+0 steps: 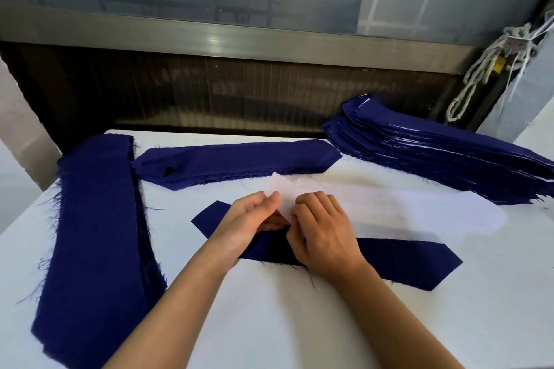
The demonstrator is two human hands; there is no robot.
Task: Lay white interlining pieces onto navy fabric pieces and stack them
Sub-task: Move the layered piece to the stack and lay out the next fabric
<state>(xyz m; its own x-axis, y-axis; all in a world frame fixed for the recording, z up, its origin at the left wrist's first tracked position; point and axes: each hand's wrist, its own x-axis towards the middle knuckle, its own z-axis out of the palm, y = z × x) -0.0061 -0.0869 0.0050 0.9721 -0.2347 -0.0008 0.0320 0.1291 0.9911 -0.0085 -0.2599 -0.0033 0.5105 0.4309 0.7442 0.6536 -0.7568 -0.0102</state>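
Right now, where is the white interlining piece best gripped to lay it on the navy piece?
Pinch the white interlining piece at its pointed left end, coming from the near side: that tip stands lifted, the rest lies flat and thin.

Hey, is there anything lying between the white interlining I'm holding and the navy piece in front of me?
Nothing visible does. The left hand and right hand pinch the white interlining at its left end, directly over the navy piece. Only the hands themselves overlap that piece.

Matt navy cloth piece (404,262) with frayed edges, thin translucent white interlining (419,210), smooth white table (269,323).
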